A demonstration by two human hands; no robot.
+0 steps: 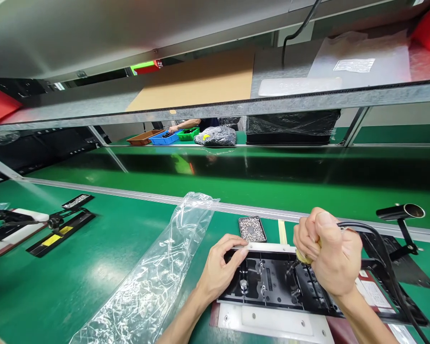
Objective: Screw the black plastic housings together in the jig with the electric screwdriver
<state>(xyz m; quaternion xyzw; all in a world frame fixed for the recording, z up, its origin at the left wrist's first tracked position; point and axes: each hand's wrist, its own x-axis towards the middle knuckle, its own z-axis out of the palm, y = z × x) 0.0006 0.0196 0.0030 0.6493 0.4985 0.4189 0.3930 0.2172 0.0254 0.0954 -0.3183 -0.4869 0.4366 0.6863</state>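
A black plastic housing (268, 279) with ribs and small posts lies in a white fixture (272, 321) on the bench before me. At the housing's left end, my left hand (220, 267) grips its far corner, thumb over the inside and fingers at the far edge. My right hand (329, 253) is wrapped round a yellowish corded electric screwdriver (303, 258), its tip pointing down into the middle of the housing. The screwdriver's black cable (383, 248) runs off to the right. Just beyond the housing sits a small black tray (252, 229) full of screws.
A clear plastic bag (146, 277) stretches along my left. Farther left is a black bracket assembly (62, 234). At right stands a black metal tube on a stand (401, 211). Beyond the green belt (200, 177), a person's hand (174, 129) reaches into a blue bin (165, 138). A shelf (208, 105) hangs overhead.
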